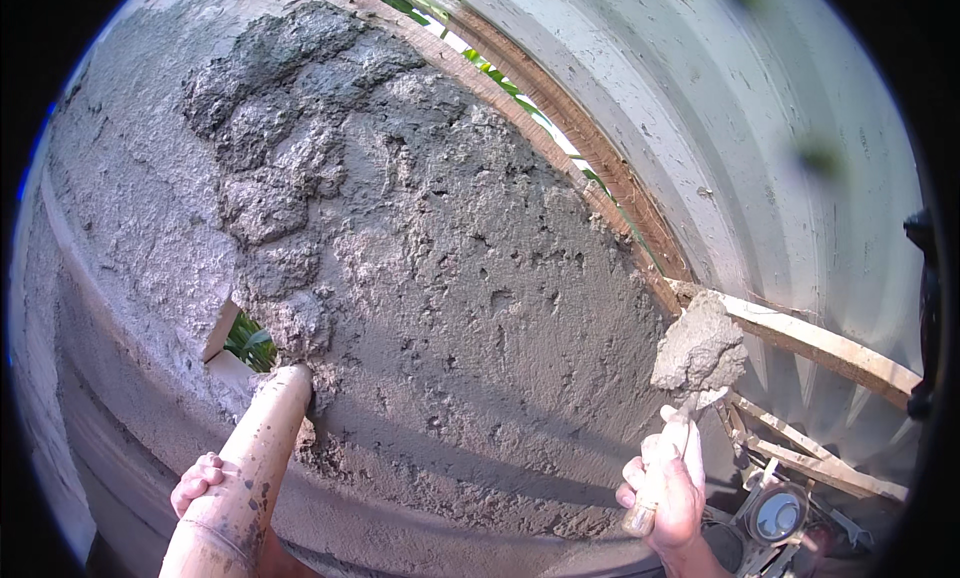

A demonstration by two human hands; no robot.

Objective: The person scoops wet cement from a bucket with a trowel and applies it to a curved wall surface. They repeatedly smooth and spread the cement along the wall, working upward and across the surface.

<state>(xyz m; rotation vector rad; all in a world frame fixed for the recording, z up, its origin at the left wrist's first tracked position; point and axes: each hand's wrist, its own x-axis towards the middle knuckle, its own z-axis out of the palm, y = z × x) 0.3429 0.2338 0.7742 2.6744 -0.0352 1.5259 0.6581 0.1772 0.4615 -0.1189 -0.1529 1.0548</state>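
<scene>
My left hand (197, 483) is wrapped round a thick bamboo pole (250, 463), its fingertips showing on the pole's left side. The pole's upper end reaches the wall beside a small opening (250, 343) with green leaves behind it. In my right hand (675, 498) is a trowel, gripped by its handle (643, 518). A heap of wet grey mortar (702, 346) covers most of the blade. Before me stands the wall (490, 298), with pitted grey mortar across its middle. Thick, lumpy mortar (275, 128) runs down its upper left part, next to a smoother, paler area (140, 178).
A wooden beam (560, 108) follows the wall's upper right edge, below pale corrugated sheets (760, 128). Another timber (820, 348) juts out at the right, close to the loaded trowel. Lower right, a round container (778, 516) stands among wooden pieces.
</scene>
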